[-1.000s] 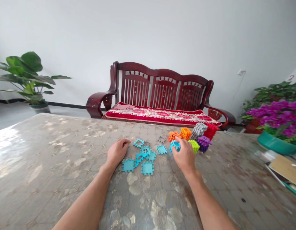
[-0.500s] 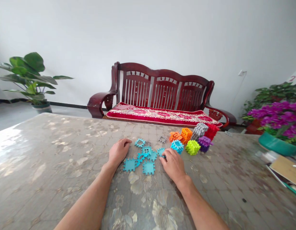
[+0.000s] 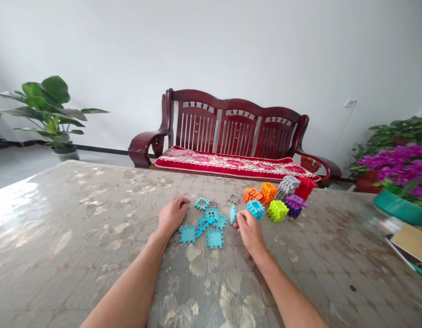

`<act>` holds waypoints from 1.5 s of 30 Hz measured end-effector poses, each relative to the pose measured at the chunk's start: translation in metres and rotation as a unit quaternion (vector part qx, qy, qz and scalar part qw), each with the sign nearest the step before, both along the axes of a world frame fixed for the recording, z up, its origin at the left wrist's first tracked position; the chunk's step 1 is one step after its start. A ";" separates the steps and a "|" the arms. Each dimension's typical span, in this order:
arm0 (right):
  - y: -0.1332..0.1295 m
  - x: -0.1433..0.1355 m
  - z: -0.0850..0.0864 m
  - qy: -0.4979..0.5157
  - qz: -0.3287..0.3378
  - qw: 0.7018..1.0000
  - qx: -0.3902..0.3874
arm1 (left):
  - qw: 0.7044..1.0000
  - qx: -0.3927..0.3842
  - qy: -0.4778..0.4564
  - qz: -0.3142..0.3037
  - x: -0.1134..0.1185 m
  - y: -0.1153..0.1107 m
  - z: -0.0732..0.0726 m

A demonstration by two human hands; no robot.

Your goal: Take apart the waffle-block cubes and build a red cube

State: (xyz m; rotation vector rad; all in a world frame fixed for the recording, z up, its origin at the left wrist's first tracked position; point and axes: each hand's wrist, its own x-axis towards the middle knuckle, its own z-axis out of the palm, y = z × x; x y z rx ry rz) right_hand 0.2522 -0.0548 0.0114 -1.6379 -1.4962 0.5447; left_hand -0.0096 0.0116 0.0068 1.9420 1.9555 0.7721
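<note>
My right hand pinches a light-blue toothed piece, which stands on edge at its fingertips. To the left, my left hand rests on the table with its fingers curled, and whether anything is under them is hidden. Between the hands lie several flat blue pieces, among them a square frame, a windowed piece and a solid square. Another solid square lies close to my left wrist. Just beyond my right hand sits a blue cube.
Orange, lime, purple, grey and red blocks cluster at the right. A grey frame lies near them. A flower pot stands far right, and a wooden bench is behind the table.
The blue piece at my right hand has gone from lying nearly flat to standing on edge, now pinched. My left hand keeps its place, and the view has shifted slightly.
</note>
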 end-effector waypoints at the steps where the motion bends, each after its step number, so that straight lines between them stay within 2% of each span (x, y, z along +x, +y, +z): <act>1: 0.001 0.000 -0.001 0.028 0.002 1.000 -0.009 | 1.000 0.001 -0.001 0.000 0.000 0.000 0.000; 6: 0.000 0.002 -0.003 0.098 -0.025 0.994 -0.032 | 1.000 0.002 -0.002 -0.002 0.000 -0.001 0.000; 12: 0.003 -0.001 -0.006 0.029 -0.044 0.999 0.015 | 1.000 -0.003 -0.005 -0.002 0.000 0.000 0.001; 18: 0.010 -0.006 -0.014 0.079 0.005 0.997 -0.017 | 1.000 0.002 -0.001 -0.001 0.001 -0.001 0.002; 20: 0.010 -0.006 -0.014 0.050 -0.002 0.999 0.003 | 1.000 0.000 0.001 0.000 0.001 -0.002 0.003; 24: 0.001 -0.005 -0.007 -0.089 -0.025 0.991 0.094 | 1.000 -0.007 0.002 -0.001 0.001 -0.002 0.004; 26: -0.006 -0.006 -0.001 -0.118 0.014 0.987 0.105 | 1.000 -0.008 0.004 -0.002 0.001 -0.002 0.004; 28: -0.013 -0.010 0.004 -0.116 0.101 0.985 0.082 | 1.000 -0.006 0.005 -0.003 0.001 -0.002 0.004; 31: -0.022 -0.016 0.008 -0.136 0.230 0.962 0.047 | 1.000 -0.002 0.006 -0.005 0.001 -0.001 0.003; 33: -0.026 -0.019 0.010 -0.174 0.269 0.946 0.044 | 1.000 0.001 0.005 -0.006 0.000 -0.001 0.002; 37: -0.027 -0.021 0.013 -0.215 0.288 0.932 0.042 | 1.000 0.003 0.004 -0.004 0.000 0.000 0.000; 45: -0.026 -0.016 0.010 -0.163 0.274 0.947 0.037 | 1.000 0.001 0.004 -0.004 -0.001 0.001 -0.001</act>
